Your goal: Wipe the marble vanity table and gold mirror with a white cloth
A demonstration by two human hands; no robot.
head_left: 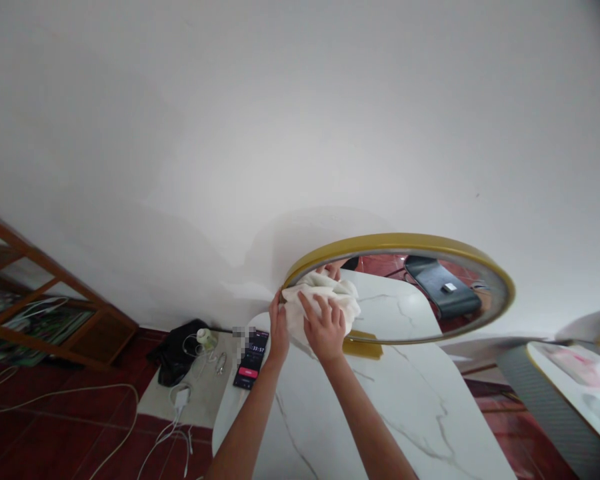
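Head view: the desk stands beneath the tilted gold-rimmed mirror, and the white cloth lies against the mirror's left part. The left hand seems clamped on the mirror's left edge; the right hand, fingers apart, presses the cloth, apparently wiping. Another stroke would call for steady bracing.

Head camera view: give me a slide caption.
Right hand presses a crumpled white cloth against a gold-rimmed, rounded mirror, left hand at its edge.

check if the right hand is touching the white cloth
Touching. The head view shows the right hand with its fingers spread on the white cloth, no gap visible between them.
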